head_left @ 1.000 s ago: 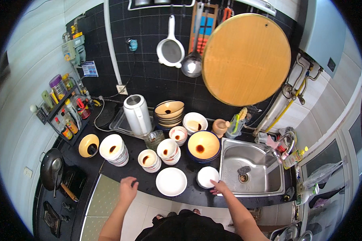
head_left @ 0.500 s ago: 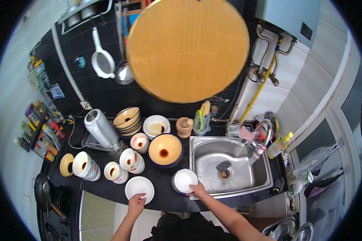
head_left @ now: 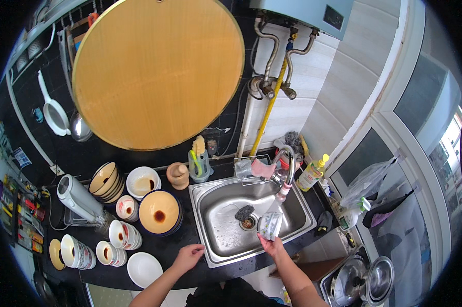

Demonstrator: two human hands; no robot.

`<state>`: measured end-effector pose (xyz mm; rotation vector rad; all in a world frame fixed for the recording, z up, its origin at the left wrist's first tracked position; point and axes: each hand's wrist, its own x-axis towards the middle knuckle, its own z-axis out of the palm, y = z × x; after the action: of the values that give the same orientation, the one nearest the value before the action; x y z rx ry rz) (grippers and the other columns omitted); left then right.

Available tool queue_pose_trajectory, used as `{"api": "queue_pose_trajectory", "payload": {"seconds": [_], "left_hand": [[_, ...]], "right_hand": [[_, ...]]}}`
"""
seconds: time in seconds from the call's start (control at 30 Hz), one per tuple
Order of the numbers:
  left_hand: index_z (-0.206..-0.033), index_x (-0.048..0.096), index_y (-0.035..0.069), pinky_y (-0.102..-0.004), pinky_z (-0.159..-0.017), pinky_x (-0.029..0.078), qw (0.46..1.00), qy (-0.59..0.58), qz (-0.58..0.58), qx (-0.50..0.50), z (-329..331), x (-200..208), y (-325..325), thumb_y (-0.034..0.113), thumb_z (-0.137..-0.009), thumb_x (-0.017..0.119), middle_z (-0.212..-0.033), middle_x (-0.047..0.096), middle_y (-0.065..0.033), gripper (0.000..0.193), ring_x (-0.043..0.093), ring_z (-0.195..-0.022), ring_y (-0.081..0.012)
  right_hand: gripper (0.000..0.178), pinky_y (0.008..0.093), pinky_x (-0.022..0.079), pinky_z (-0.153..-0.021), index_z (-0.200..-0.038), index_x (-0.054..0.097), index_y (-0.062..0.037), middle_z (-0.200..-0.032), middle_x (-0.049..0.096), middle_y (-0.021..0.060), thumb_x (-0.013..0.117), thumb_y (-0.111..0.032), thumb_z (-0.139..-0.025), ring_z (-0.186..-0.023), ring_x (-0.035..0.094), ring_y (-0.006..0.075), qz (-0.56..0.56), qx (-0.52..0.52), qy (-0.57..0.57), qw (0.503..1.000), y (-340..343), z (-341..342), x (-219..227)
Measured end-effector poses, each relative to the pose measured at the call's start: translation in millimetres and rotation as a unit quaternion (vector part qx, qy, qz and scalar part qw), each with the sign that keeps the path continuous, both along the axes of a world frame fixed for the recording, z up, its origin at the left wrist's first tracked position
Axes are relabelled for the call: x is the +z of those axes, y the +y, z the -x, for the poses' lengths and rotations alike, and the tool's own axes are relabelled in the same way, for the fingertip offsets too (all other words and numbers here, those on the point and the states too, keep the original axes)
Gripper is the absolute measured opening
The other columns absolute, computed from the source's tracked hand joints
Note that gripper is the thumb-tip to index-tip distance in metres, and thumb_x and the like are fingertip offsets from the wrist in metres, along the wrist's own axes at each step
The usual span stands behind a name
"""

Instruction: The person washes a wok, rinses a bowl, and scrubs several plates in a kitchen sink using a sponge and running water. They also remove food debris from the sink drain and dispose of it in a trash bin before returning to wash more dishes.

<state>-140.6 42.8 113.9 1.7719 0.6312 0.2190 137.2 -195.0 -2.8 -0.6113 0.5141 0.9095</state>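
Note:
My right hand [head_left: 272, 244] grips a white bowl with a coloured pattern on its outside [head_left: 270, 225]. The bowl is tilted over the front right part of the steel sink [head_left: 226, 245], below the tap [head_left: 287, 181]. My left hand [head_left: 190, 256] is empty, its fingers loosely bent, at the sink's front left corner. Left of it, a plain white bowl [head_left: 144, 269] sits on the counter near the front edge. A dark scouring pad [head_left: 244, 212] lies in the sink beside the drain [head_left: 248, 223].
Stacked small bowls [head_left: 78, 251] with dark residue stand on the counter's left. Behind are a large yellow bowl [head_left: 160, 212], a white bowl [head_left: 143, 182] and a wooden mortar [head_left: 177, 176]. A yellow-capped bottle [head_left: 311, 175] stands right of the tap. A round board [head_left: 156, 74] hangs above.
My right hand has carried the patterned bowl from the counter into the sink area and tilted it. My left hand has left the plain white bowl and moved right. The view has swung right.

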Motion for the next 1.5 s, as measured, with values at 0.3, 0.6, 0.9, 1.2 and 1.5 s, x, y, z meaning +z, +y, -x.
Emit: {"api": "queue_pose_trajectory", "payload": {"seconds": [0.3, 0.6, 0.9, 1.2, 1.5], "left_hand": [[-0.115, 0.053, 0.002, -0.0273, -0.086, 0.042, 0.995, -0.005, 0.062, -0.081, -159.5, -46.3, -50.3, 0.017, -0.089, 0.051, -0.108, 0.059, -0.0095, 0.03, 0.055, -0.097, -0.0158], [-0.119, 0.042, -0.003, -0.0305, -0.083, 0.044, 0.979, 0.003, 0.188, 0.079, -286.9, -8.4, -102.9, 0.033, -0.078, 0.065, -0.112, 0.053, -0.0171, 0.06, 0.055, -0.098, -0.0214], [-0.126, 0.022, -0.003, -0.0554, -0.065, 0.054, 0.88, 0.065, 0.439, 0.167, -273.3, -47.8, -83.8, -0.007, -0.062, 0.04, -0.117, 0.041, -0.0232, 0.067, 0.053, -0.095, -0.0443], [-0.126, 0.018, -0.002, -0.0561, -0.071, 0.053, 0.834, 0.06, 0.523, 0.162, -255.0, -65.3, -85.9, -0.008, -0.06, 0.041, -0.121, 0.033, -0.0233, 0.07, 0.046, -0.105, -0.0452], [-0.122, 0.022, -0.002, -0.0533, -0.069, 0.054, 0.852, 0.054, 0.496, 0.16, -253.5, -52.5, -86.4, -0.007, -0.062, 0.042, -0.118, 0.035, -0.0215, 0.063, 0.049, -0.102, -0.0431]], "right_hand": [[0.044, 0.0384, 0.054, -0.076, -0.12, 0.043, 0.0021, -0.109, 0.053, 0.0237, 0.045, -0.028, -0.088, -0.093, 0.059, 0.0327, -0.22, 0.048, 0.167, 0.96, -2.0, -47.9, -25.9], [0.043, 0.0431, 0.054, -0.074, -0.123, 0.039, 0.0025, -0.113, 0.053, 0.0187, 0.049, -0.015, -0.085, -0.098, 0.057, 0.0339, -0.011, 0.282, -0.092, 0.955, -4.6, -83.4, 5.4], [0.044, 0.0341, 0.049, -0.078, -0.119, 0.044, 0.0004, -0.108, 0.055, 0.0131, 0.058, -0.022, -0.084, -0.095, 0.056, 0.0236, 0.235, 0.408, -0.388, 0.793, 15.5, -141.3, 48.8], [0.027, 0.0205, 0.039, -0.063, -0.108, 0.053, -0.0026, -0.077, 0.052, 0.0, 0.056, -0.012, -0.084, -0.07, 0.048, 0.0074, 0.147, 0.263, -0.561, 0.771, 27.2, -209.2, 144.6], [0.026, 0.023, 0.029, -0.046, -0.063, 0.052, -0.0022, -0.051, 0.035, -0.003, 0.071, -0.016, -0.074, -0.05, 0.033, 0.0058, 0.187, 0.247, -0.708, 0.635, 65.2, -151.7, 222.0]]}}
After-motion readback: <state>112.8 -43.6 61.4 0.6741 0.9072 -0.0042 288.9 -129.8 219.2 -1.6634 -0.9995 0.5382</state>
